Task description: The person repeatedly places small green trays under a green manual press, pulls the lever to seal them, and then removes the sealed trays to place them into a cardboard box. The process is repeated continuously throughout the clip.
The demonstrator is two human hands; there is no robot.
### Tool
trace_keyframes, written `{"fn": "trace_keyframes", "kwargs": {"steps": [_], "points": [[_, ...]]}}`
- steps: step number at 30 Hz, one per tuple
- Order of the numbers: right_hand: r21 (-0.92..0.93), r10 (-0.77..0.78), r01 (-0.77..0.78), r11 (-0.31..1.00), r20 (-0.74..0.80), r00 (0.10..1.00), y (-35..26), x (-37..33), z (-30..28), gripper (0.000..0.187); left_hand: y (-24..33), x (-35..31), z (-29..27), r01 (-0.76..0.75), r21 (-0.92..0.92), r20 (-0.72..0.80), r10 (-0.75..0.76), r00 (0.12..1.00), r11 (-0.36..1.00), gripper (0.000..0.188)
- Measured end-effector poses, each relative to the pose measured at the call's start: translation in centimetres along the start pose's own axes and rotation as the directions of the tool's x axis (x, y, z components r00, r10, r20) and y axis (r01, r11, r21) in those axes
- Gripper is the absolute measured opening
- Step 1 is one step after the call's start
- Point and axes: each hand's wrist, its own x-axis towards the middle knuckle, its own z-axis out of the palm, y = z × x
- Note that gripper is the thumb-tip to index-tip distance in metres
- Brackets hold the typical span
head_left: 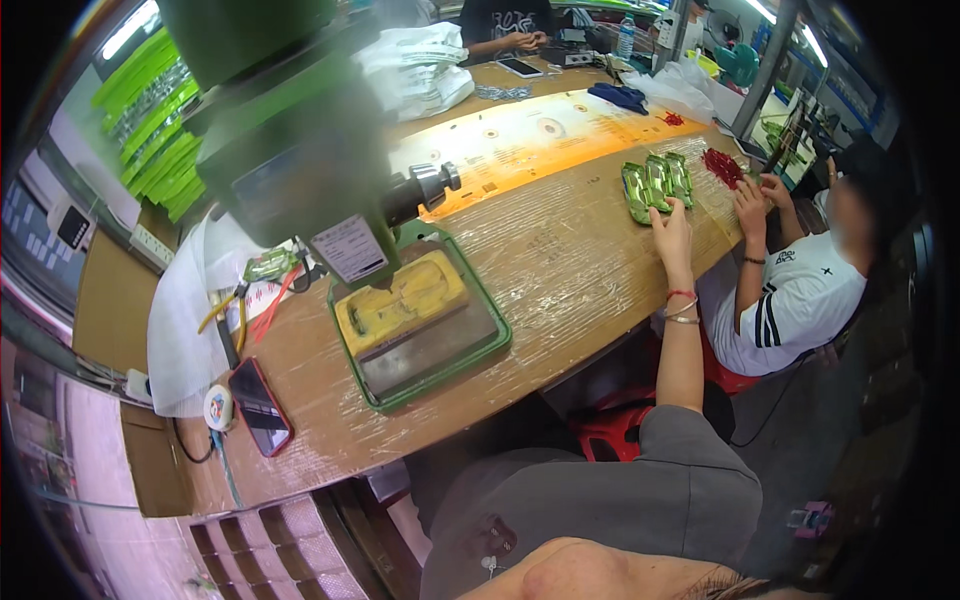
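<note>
My right hand (670, 230) reaches across the table, its fingers closed on the near edge of a shiny green moulded piece (656, 180). That piece sits in a side-by-side row of several alike. My left hand is out of view. Closer to the middle stands a green bench press (290, 170), its head blurred at the top. Under the head, a yellow shaped block (405, 300) rests on the press's green-rimmed base (490, 345); nothing of mine touches it.
A co-worker (790, 280) at the right handles small red pieces (722, 168). Pliers (240, 310), a red-edged phone (262, 405) and a round white item (218, 408) lie left of the press. An orange printed sheet (520, 140) and white bags (415, 70) lie farther back.
</note>
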Motion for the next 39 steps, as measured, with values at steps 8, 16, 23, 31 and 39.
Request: {"fn": "trace_keyframes", "kwargs": {"steps": [8, 16, 23, 31, 39], "points": [[0.753, -0.235, -0.184, 0.631, 0.412, 0.88, -15.8, -8.9, -5.3, 0.013, 9.3, -0.3, -14.0, -0.109, -0.166, 0.04, 0.117, 0.992, 0.98, 0.06], [0.629, -0.83, -0.653, 0.422, 0.558, 0.002, -28.1, -23.0, -5.3, 0.059, 31.2, 2.8, -13.8, -0.191, -0.946, -0.067, 0.416, 0.907, 0.264, 0.017], [0.545, -0.67, -0.704, 0.455, 0.73, 0.133, -26.7, -21.9, -4.6, 0.035, 42.7, 0.2, -16.2, -0.726, -0.679, -0.384, 0.79, 0.478, 0.109, 0.046], [0.445, -0.6, -0.739, 0.507, 0.797, 0.068, -25.6, -18.7, -5.0, 0.033, 45.9, 1.3, -15.7, -0.653, -0.749, -0.221, 0.972, 0.079, -0.117, 0.094], [0.44, -0.585, -0.762, 0.475, 0.805, 0.1, -27.0, -19.8, -4.9, 0.031, 46.0, 3.2, -15.9, -0.717, -0.671, -0.237, 0.971, -0.034, -0.189, 0.087]]}}
